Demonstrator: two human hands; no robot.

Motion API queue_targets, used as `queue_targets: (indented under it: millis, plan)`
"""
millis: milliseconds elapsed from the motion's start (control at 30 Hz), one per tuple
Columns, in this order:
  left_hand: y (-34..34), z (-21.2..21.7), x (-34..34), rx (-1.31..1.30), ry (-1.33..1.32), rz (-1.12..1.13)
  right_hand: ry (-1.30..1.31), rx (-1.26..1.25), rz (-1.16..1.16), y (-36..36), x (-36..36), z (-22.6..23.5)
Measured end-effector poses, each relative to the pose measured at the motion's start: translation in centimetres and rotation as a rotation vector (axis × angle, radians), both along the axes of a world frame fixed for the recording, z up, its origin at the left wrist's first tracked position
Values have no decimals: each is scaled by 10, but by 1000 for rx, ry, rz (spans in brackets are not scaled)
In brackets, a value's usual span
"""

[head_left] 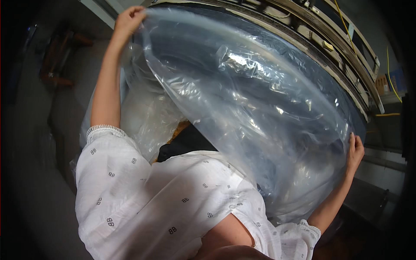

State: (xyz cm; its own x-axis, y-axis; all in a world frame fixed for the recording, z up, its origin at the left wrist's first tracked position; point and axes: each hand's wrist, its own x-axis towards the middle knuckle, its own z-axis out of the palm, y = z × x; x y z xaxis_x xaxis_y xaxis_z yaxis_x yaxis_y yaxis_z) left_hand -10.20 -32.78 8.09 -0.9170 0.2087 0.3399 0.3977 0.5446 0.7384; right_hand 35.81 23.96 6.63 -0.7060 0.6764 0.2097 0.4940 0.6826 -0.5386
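Observation:
A wide sheet of clear plastic film (242,99) stretches between my hands and hangs down toward my lap in shiny folds. At the upper left, my left hand (130,20) pinches one corner of the film. My right hand (355,149), far to the right, grips the film's other end with its fingers closed. Between the two hands the upper edge of the film runs along a dark surface in front of the machine. More of the loose film bunches below my left forearm.
A long machine (320,37) with metal rails curves along the far side, close behind the film. Yellow cords (392,78) hang at the right. A dark reddish stand (60,60) is on the floor at the left. At the far right sits a blue box (395,77).

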Motion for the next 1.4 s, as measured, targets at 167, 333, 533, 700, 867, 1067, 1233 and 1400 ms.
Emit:
queue_targets:
  millis: [167, 333, 533, 700, 867, 1067, 1233, 1400]
  plan:
    - [-15, -69, 24, 240, -321, 115, -17, 20, -57, 6, -1, -19]
    - [-4, -36, 41, 274, -459, -107, 45, -155, -126, 59, 29, -14]
    - [4, 1, 7, 670, -568, 158, 87, -138, -126, 69, 5, -5]
    - [-11, -46, 25, 34, -670, -20, -126, -19, -41, 66, 1, -33]
    - [-40, -47, 65, -10, -1007, -77, -74, -120, -29, 76, 29, -42]
    - [-49, -69, 68, -702, -984, -256, -21, -175, 1, 81, 23, -51]
    - [7, -30, 75, -377, -42, -154, -83, -110, 33, 59, 6, -50]
    - [71, -63, 108, -333, 313, -445, -45, -152, -37, 63, 4, -55]
